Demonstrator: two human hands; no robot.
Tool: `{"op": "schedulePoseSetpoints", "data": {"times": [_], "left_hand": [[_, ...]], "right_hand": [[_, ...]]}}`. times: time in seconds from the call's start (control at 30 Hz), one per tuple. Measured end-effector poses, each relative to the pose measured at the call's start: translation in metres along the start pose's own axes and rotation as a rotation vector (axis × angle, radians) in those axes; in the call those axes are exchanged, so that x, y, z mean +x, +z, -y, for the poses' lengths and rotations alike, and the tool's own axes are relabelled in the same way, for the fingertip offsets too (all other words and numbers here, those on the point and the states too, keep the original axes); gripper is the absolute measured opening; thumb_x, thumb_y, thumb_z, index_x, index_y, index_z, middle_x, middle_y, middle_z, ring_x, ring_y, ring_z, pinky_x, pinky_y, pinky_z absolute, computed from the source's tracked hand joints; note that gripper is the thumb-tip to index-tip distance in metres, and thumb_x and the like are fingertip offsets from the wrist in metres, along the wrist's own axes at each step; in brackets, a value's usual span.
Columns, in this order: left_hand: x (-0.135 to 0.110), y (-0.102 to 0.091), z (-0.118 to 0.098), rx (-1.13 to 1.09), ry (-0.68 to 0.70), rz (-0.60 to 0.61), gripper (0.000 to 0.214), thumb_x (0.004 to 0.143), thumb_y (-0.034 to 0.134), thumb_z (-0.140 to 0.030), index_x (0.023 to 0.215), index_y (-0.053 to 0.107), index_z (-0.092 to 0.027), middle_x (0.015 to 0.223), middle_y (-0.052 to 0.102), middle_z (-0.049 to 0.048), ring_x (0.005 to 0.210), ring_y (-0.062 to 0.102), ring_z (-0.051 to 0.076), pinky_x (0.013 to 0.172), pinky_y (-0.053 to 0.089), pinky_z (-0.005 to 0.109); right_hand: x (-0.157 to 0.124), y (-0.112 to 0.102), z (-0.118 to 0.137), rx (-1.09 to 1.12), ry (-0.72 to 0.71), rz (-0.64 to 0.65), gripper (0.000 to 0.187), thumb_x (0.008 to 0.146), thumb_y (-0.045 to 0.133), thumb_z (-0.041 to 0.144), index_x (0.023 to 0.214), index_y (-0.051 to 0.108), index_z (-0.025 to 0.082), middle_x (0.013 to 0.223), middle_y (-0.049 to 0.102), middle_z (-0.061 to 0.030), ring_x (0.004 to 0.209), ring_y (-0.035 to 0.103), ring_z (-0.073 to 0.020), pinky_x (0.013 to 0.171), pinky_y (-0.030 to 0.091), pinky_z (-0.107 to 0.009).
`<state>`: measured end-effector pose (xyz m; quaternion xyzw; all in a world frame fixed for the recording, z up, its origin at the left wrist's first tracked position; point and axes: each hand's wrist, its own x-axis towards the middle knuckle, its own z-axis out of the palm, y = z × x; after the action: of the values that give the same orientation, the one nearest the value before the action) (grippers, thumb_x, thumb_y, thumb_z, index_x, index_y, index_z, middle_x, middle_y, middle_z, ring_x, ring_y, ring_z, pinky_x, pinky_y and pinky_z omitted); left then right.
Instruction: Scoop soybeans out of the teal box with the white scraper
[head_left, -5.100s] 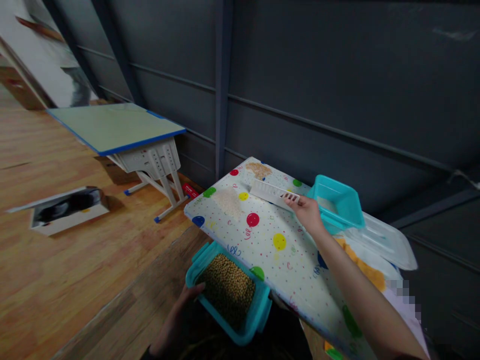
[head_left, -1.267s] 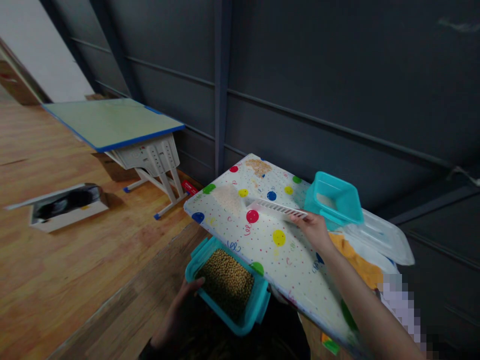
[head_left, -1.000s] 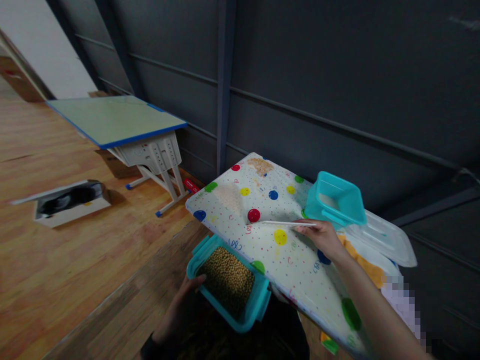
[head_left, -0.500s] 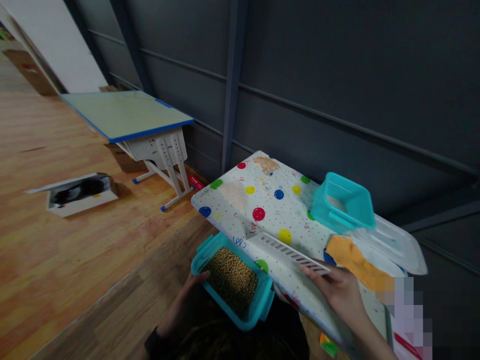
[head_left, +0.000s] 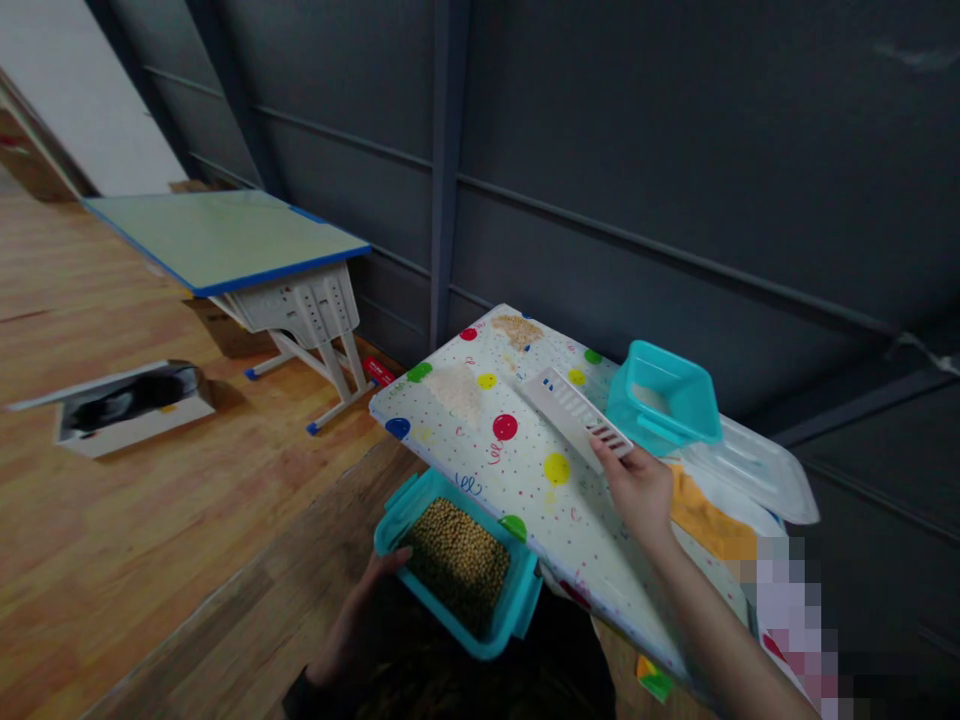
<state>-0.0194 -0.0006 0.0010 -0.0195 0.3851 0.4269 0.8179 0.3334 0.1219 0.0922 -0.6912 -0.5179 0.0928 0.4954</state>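
With clock hours read on the view, twelve at the top, we see the right hand (head_left: 637,490) at about four o'clock, its forearm entering between four and five. The hand is closed in a pinch on the near end of a white slotted strip (head_left: 568,408), thumb along the near side, the fingers mostly hidden by the strip and the hand. The left hand (head_left: 366,600), at seven o'clock, grips the turquoise tub (head_left: 519,592) by its left rim — we note the thumb hooked over the edge; the remaining fingers are hidden.

The strip lies over the balloon-print tablecloth (head_left: 517,505), its free end pointing toward ten o'clock. It is long, narrow and rigid, with a row of openings along its length, some showing blue. We cannot tell whether its underside touches the cloth. From the free end, pale grains (head_left: 454,392) spread at nine o'clock and tan grains (head_left: 516,330) at eleven.

The tub, at the table's near edge, holds a broad bed of round, yellowish beans (head_left: 459,555) — shaded on the side nearest the wearer. A second turquoise container (head_left: 697,405) stands just beside the strip, at its three o'clock.
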Motion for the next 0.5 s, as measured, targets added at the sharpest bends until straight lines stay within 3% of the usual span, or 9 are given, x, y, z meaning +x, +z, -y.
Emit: {"op": "schedulePoseSetpoints", "data": {"times": [0.17,0.37,0.5], "left_hand": [[-0.002,0.009,0.002,0.031,0.042,-0.098,0.095,0.090,0.096,-0.039,0.174,0.053,-0.031,0.139,0.089,0.0122,0.136,0.080,0.049,0.119,0.060,0.063],[-0.002,0.017,0.002,-0.020,0.069,-0.131,0.101,0.091,0.094,-0.030,0.180,0.048,-0.030,0.139,0.089,0.0147,0.132,0.083,0.046,0.116,0.064,0.059],[-0.005,0.022,0.001,0.010,0.079,-0.149,0.092,0.090,0.095,-0.033,0.173,0.056,-0.031,0.133,0.091,0.0118,0.131,0.084,0.046,0.115,0.065,0.060]], "right_hand": [[0.044,0.029,-0.019,0.043,0.033,0.089,0.080,0.079,0.072,0.090,0.094,0.092,0.014,0.079,0.083,-0.0133,0.073,0.071,-0.0323,0.067,0.055,-0.042],[0.044,0.025,-0.028,0.050,-0.013,0.137,0.069,0.081,0.076,0.084,0.085,0.090,0.016,0.066,0.074,-0.0065,0.063,0.061,-0.0252,0.059,0.045,-0.037],[0.040,0.022,-0.024,0.054,-0.023,0.125,0.068,0.082,0.075,0.084,0.082,0.089,0.018,0.066,0.073,-0.0058,0.062,0.060,-0.0237,0.059,0.046,-0.036]]}}
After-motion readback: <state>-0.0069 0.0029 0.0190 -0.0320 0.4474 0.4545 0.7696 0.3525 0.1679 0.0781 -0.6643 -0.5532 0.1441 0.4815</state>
